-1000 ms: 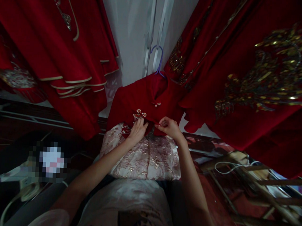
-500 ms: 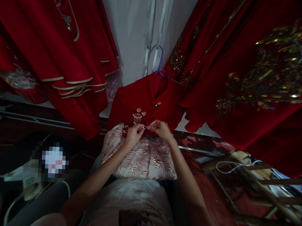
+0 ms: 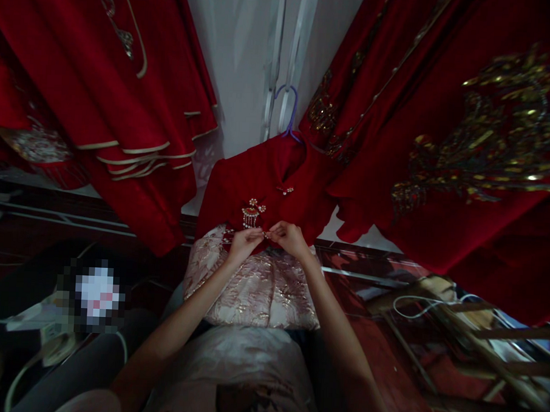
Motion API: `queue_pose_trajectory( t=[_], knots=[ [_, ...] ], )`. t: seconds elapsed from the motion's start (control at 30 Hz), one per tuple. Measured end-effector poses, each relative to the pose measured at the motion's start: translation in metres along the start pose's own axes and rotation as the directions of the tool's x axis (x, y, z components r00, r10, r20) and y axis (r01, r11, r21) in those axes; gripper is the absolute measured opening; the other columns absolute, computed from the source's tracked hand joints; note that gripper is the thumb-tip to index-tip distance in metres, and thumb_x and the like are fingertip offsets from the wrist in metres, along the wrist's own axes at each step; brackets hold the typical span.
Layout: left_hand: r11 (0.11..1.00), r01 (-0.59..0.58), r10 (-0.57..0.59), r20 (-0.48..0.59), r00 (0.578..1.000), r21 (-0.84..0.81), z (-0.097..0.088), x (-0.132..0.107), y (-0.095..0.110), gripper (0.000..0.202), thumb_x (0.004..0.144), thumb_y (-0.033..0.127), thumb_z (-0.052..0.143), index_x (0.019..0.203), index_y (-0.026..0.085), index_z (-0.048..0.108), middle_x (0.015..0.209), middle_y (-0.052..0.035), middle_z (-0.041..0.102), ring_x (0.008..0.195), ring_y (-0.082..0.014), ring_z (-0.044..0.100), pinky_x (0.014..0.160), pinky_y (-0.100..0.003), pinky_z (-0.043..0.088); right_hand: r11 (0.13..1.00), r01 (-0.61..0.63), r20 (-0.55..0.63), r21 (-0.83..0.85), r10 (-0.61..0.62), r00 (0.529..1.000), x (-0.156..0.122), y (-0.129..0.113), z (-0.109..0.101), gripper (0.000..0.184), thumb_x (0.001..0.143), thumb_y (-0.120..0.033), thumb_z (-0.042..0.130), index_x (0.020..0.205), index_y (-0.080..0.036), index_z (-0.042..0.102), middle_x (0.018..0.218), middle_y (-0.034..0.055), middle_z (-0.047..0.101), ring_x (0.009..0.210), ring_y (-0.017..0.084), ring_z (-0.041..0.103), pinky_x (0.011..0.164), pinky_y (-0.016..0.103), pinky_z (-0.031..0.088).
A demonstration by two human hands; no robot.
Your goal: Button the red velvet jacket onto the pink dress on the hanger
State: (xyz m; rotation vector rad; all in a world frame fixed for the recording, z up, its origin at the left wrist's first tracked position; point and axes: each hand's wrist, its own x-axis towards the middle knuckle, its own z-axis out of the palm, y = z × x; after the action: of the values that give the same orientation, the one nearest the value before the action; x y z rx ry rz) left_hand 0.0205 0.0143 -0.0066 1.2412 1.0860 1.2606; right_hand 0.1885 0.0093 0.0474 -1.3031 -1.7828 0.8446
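A red high-collared garment (image 3: 235, 174) hangs from a purple hanger (image 3: 293, 112) in front of me, its lower part over pale brocade fabric (image 3: 253, 290) with metallic threads on my lap. My left hand (image 3: 245, 243) pinches a small beaded fastener (image 3: 266, 235) at the garment's front. From the other side, my right hand (image 3: 290, 238) pinches at the same spot, fingertips almost meeting the left ones. Just above the left fingers sits a fan-shaped beaded ornament (image 3: 251, 214) with dangling strands. Higher up, a second beaded fastener (image 3: 285, 190) lies near the collar. Fingers partly cover the lower fastener.
More red garments (image 3: 137, 115) with cream edging hang at the left. A red garment with gold sequin embroidery (image 3: 501, 131) hangs at the right. Behind stand white doors (image 3: 235, 64). A wooden rack (image 3: 414, 352) with a white cord is at lower right; a power strip (image 3: 59, 342) at lower left.
My right hand has shifted slightly left and its wrist has turned a little. Both hands stay at the fastener; the garment hangs nearly unchanged.
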Motion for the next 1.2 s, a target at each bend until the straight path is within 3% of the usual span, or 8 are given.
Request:
queue_pose_trajectory(
  t=[0.3,0.57,0.97,1.07,1.2],
  knots=[
    [0.986,-0.085,0.084,0.016,0.996,0.145,0.001,0.0,-0.005,0.023,0.071,0.022,0.068,0.091,0.012,0.072,0.093,-0.0106,0.074,0.083,-0.0208,0.071,0.084,-0.04,0.056,0.992,0.026,-0.04,-0.121,-0.031,0.999,0.003,0.013,0.007,0.006,0.074,-0.021,0.065,0.08,-0.018,0.064,0.073,0.0029,0.07,0.065,0.014,0.066,0.065,0.024,0.052],
    [0.981,-0.105,0.108,-0.008,0.994,0.163,0.002,0.004,-0.011,0.019,0.07,0.022,0.069,0.085,0.012,0.073,0.089,-0.0091,0.075,0.079,-0.0188,0.071,0.082,-0.037,0.056,0.972,0.035,-0.137,-0.234,-0.069,0.988,0.0,0.006,0.017,0.006,0.076,-0.018,0.061,0.081,-0.017,0.064,0.073,0.0036,0.069,0.066,0.015,0.065,0.063,0.023,0.049],
    [0.984,-0.105,0.118,-0.088,0.989,0.142,0.0,0.014,-0.021,0.013,0.063,0.025,0.069,0.072,0.015,0.072,0.073,-0.0054,0.073,0.066,-0.0172,0.067,0.069,-0.031,0.054,0.973,-0.121,-0.222,-0.194,0.076,0.972,-0.002,0.001,0.036,0.009,0.077,-0.016,0.062,0.085,-0.016,0.066,0.076,0.0057,0.071,0.068,0.015,0.067,0.066,0.023,0.051],
    [0.993,-0.083,0.091,-0.083,0.992,0.089,-0.001,0.015,-0.021,0.014,0.062,0.025,0.068,0.072,0.016,0.072,0.074,-0.0045,0.073,0.068,-0.0172,0.067,0.072,-0.031,0.054,0.979,-0.104,-0.22,-0.174,0.065,0.973,-0.002,0.002,0.036,0.012,0.077,-0.016,0.063,0.089,-0.015,0.066,0.079,0.0061,0.071,0.071,0.016,0.068,0.068,0.024,0.052],
    [0.996,-0.061,0.067,-0.086,0.994,0.07,-0.005,0.012,-0.023,0.017,0.064,0.027,0.068,0.075,0.016,0.073,0.079,-0.0053,0.074,0.075,-0.0178,0.067,0.079,-0.033,0.052,0.997,-0.05,-0.13,-0.063,0.042,0.991,0.0,0.01,0.031,0.012,0.075,-0.018,0.066,0.087,-0.015,0.066,0.079,0.0048,0.071,0.07,0.014,0.067,0.068,0.023,0.053]
  ],
)
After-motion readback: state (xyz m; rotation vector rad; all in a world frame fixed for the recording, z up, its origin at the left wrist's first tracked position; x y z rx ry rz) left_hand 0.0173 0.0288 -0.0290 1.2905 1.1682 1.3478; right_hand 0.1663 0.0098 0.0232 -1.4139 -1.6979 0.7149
